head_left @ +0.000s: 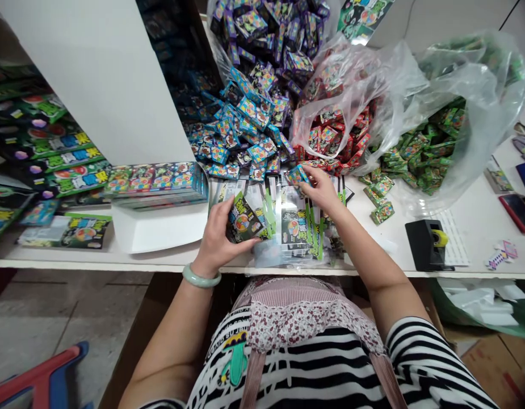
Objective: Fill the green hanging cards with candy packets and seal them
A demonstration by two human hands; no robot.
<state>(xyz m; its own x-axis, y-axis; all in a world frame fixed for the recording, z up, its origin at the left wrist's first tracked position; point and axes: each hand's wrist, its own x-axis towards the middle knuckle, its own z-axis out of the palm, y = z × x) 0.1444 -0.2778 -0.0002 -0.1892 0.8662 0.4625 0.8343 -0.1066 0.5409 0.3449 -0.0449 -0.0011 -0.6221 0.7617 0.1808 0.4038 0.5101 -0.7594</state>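
Note:
My left hand (222,236), with a pale green bangle at its wrist, grips a dark printed packet (244,220) with green edges. Between the fingertips of my right hand (319,187) is a small blue box (297,175), held at the front of the pile of blue boxes (256,113). Flat printed packets (294,224) in clear plastic lie on the table between my hands. Behind my right hand, red boxes (330,139) spill from a clear bag.
Purple boxes (283,34) are heaped at the back, with green boxes (419,150) in a bag at the right. A white carton (160,227) holds upright packets on the left. A black tape dispenser (424,244) stands near the front edge.

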